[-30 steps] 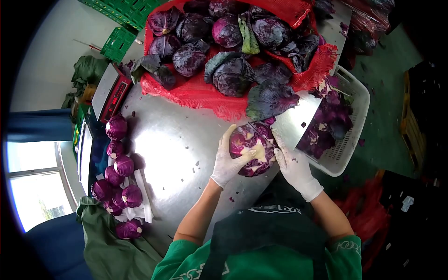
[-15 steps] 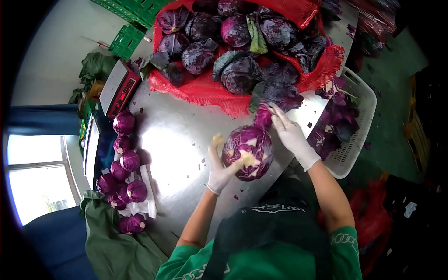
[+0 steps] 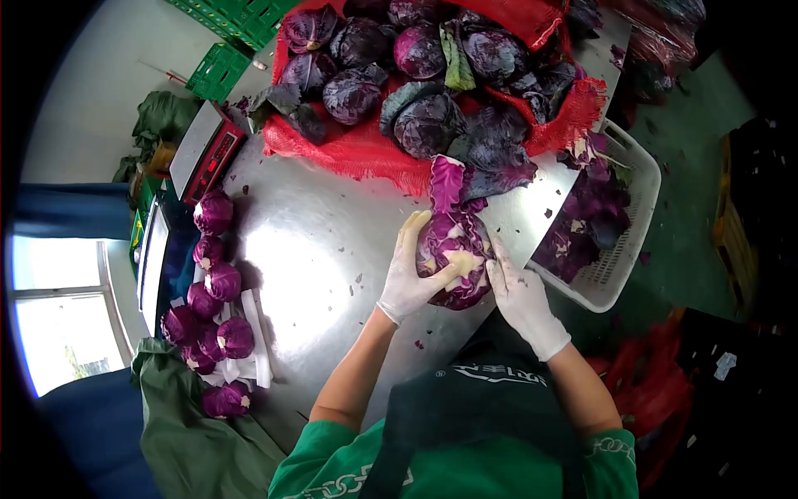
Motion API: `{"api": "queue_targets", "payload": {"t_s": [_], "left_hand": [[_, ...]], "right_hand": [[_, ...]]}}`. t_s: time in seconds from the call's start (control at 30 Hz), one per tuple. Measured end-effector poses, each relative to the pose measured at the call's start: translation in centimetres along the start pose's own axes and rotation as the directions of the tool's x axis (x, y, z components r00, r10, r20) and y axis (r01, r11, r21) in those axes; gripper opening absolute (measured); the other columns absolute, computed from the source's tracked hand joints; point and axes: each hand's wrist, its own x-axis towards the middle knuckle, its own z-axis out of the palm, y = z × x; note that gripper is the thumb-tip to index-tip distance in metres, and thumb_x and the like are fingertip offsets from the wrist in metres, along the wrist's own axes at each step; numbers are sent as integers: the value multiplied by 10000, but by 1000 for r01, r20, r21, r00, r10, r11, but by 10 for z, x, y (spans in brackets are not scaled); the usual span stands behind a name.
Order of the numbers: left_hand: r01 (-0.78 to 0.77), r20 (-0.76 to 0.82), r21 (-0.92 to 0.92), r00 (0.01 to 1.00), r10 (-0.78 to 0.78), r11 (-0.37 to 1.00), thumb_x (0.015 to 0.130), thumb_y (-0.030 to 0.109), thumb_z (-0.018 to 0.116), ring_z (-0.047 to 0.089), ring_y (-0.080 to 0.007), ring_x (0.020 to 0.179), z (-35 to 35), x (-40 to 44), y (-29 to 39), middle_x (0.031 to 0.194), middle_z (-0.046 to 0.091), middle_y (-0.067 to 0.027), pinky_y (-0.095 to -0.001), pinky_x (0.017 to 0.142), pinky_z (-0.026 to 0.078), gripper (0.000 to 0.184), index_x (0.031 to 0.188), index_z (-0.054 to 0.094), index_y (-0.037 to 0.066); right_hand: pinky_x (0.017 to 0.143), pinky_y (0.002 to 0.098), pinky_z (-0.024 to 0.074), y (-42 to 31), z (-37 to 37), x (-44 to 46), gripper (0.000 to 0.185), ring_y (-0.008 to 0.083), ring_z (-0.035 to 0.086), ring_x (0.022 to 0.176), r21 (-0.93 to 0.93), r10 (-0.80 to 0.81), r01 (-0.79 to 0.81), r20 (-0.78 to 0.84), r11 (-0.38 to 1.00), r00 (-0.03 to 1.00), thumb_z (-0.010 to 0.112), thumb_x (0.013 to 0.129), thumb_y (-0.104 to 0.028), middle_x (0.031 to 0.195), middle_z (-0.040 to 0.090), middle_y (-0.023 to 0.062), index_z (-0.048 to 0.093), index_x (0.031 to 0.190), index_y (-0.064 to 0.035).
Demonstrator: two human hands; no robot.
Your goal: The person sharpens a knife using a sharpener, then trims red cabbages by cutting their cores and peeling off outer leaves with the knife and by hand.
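Note:
A red cabbage (image 3: 482, 279) with its pale cut stem facing up is between my two gloved hands, above the metal table's near edge. My left hand (image 3: 411, 279) grips its left side, the thumb lying over the stem. Along the right side my right hand (image 3: 524, 303) presses its fingers against the head. A curled purple leaf (image 3: 447, 179) stands out from the far side of the cabbage. Just beyond it, dark outer leaves (image 3: 499, 162) lie by an open red mesh sack (image 3: 357, 158) filled with untrimmed cabbages (image 3: 428, 125).
Several trimmed cabbages (image 3: 223, 283) line the table's left side, beside a red-and-grey scale (image 3: 208, 154). A white basket (image 3: 619, 279) of purple leaves (image 3: 590, 216) stands off the right edge. Green crates (image 3: 220, 71) are at the back left.
My right hand has come down from the leaf at the far side to the cabbage's right side. The cabbage has turned and shifted slightly right, and a leaf now sticks up from it.

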Motion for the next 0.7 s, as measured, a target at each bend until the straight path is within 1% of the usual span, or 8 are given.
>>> {"api": "queue_targets", "payload": {"t_s": [0.07, 0.2, 0.3, 0.4, 0.5, 0.57, 0.63, 0.7], "left_hand": [[-49, 23, 89, 999, 48, 995, 742, 140, 795, 433, -283, 1284, 0, 0, 7, 1375, 415, -177, -383, 1107, 336, 848, 1433, 327, -10], [-35, -19, 120, 999, 38, 992, 753, 155, 794, 437, -287, 1279, 3, -2, 5, 1370, 421, -182, -383, 1087, 359, 836, 1430, 332, -9], [58, -62, 32, 996, -56, 998, 723, 229, 814, 397, -368, 1306, 5, -4, 4, 1416, 396, -211, -439, 1106, 316, 858, 1420, 360, 19], [58, -109, -68, 992, -65, 996, 730, 186, 802, 428, -353, 1272, 8, -9, 5, 1368, 428, -200, -427, 1093, 327, 791, 1379, 388, 6], [-23, -204, -128, 979, -4, 992, 727, 164, 807, 448, -333, 1231, 11, -26, -10, 1303, 442, -215, -395, 1056, 361, 748, 1332, 406, -17], [146, -263, -154, 947, -183, 977, 728, 190, 819, 456, -310, 1202, 9, -35, -10, 1276, 437, -201, -389, 1040, 375, 784, 1347, 385, -15], [170, -312, -179, 924, -220, 969, 716, 223, 842, 459, -268, 1161, 2, -33, -5, 1239, 419, -178, -376, 1019, 388, 768, 1277, 383, -30], [233, -321, -55, 917, -239, 971, 762, 169, 818, 494, -201, 1103, 3, -47, -12, 1194, 432, -147, -331, 965, 431, 705, 1232, 328, -22]], "right_hand": [[550, 441, 489, 0, 0, 9, 471, 362, 628, 598, -126, 0, 3, 24, 992, 1000, 413, 1033, -343, 701, 640, 163, 364, 1486, -223], [589, 443, 512, 9, 10, 18, 439, 381, 645, 660, -43, -3, 0, -63, 999, 998, 390, 1036, -361, 759, 665, 179, 394, 1466, -271], [637, 470, 521, 17, 19, 27, 402, 405, 647, 714, 45, -77, 87, -185, 995, 980, 371, 1039, -360, 847, 675, 197, 443, 1426, -276], [771, 475, 532, 60, 12, 50, 403, 421, 647, 869, -252, 20, -28, -35, 967, 999, 389, 1021, -365, 1118, 654, 178, 502, 1358, -174], [844, 460, 518, 117, 27, 69, 415, 407, 623, 1011, -70, 52, -53, -17, 996, 999, 383, 1016, -320, 1180, 630, 200, 492, 1359, -113], [825, 461, 527, 107, 33, 82, 416, 384, 632, 1020, 72, 100, -101, 19, 992, 995, 396, 1016, -301, 1238, 600, 217, 496, 1348, -72], [782, 453, 543, 76, 27, 79, 378, 373, 656, 953, -243, -228, 173, -222, 954, 948, 484, 1003, -242, 1206, 618, 225, 523, 1318, -37], [730, 439, 551, 33, 10, 49, 393, 368, 667, 869, 3, -50, 51, -153, 999, 987, 503, 1001, -236, 1129, 652, 211, 494, 1360, -76]]}}
